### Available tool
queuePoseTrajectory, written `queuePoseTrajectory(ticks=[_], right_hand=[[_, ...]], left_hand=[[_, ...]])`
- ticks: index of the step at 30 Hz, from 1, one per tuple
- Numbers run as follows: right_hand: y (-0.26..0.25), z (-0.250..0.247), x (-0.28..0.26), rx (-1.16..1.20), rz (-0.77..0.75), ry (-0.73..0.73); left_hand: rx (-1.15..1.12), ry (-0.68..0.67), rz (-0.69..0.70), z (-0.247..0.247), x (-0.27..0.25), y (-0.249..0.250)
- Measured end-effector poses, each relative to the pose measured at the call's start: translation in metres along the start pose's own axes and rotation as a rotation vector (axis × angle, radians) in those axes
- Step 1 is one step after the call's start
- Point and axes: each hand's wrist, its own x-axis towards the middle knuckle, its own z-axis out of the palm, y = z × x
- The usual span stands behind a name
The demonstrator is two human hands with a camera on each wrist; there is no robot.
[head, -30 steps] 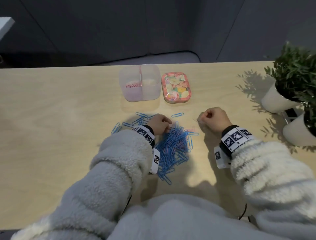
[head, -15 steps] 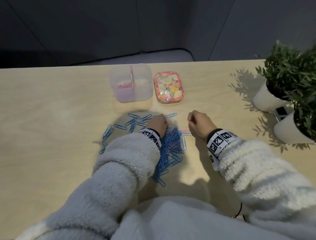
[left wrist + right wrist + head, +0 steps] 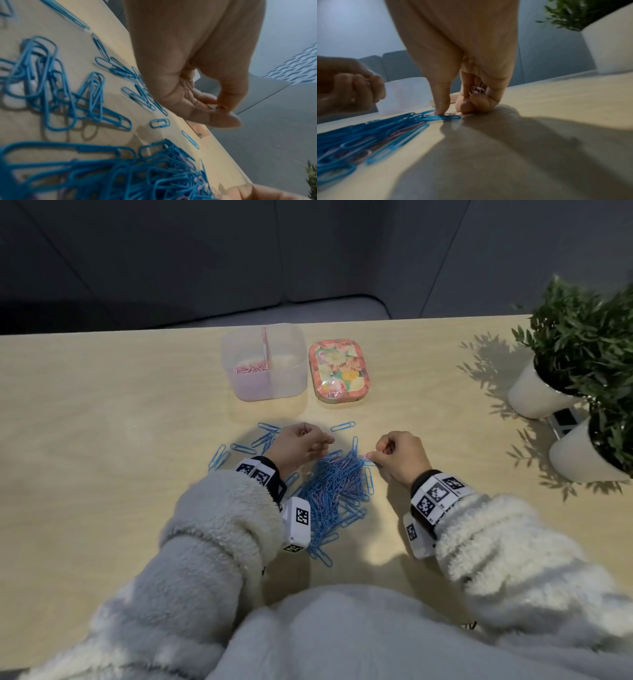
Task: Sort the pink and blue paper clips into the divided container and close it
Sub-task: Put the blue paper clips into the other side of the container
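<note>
A heap of blue paper clips [image 3: 334, 491] with a few pink ones mixed in lies on the table in front of me. My left hand [image 3: 322, 441] hovers at its far left edge, its curled fingers pinching small pink clips [image 3: 221, 107]. My right hand [image 3: 375, 455] is at the heap's right edge; it holds pink clips [image 3: 478, 90] in its curled fingers, and one fingertip [image 3: 441, 110] presses down on a clip. The clear divided container [image 3: 287, 378] stands open behind, with pink clips [image 3: 250, 368] in its left compartment. Its floral lid [image 3: 339, 369] lies to its right.
Loose blue clips [image 3: 239, 448] are scattered left of the heap, and one [image 3: 342, 426] lies beyond it. Two white potted plants [image 3: 537, 392] [image 3: 582, 453] stand at the table's right edge, with a small dark device [image 3: 565, 419] between them.
My right hand has moved left from bare table to the heap's right edge. The left hand stays at the heap's far left side.
</note>
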Motion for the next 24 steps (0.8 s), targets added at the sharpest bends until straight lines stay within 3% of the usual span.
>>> queuePoseTrajectory(ticks=[5, 8, 12, 15, 21, 22, 24], right_hand=[[-0.015, 0.008, 0.002, -0.257, -0.116, -0.071], [-0.012, 0.013, 0.001, -0.292, -0.202, -0.120], [-0.004, 0.015, -0.001, -0.264, -0.264, -0.125], [-0.002, 0.016, 0.000, -0.282, -0.286, -0.147], [0.000, 0.012, 0.000, -0.380, -0.280, -0.184], [0.001, 0.008, 0.001, -0.282, -0.229, -0.174], [-0.001, 0.000, 0.003, 0.144, -0.025, -0.165]], left_hand=[[0.056, 0.005, -0.073, -0.001, 0.000, 0.002], [0.253, 0.003, -0.101, 0.001, 0.002, 0.002], [0.870, 0.053, 0.137, 0.006, 0.003, -0.003], [1.112, 0.076, 0.231, 0.008, 0.004, -0.009], [1.085, 0.101, 0.265, -0.004, 0.003, -0.010], [1.041, 0.113, 0.249, -0.007, 0.003, -0.009], [0.883, 0.109, 0.174, -0.014, 0.004, -0.006]])
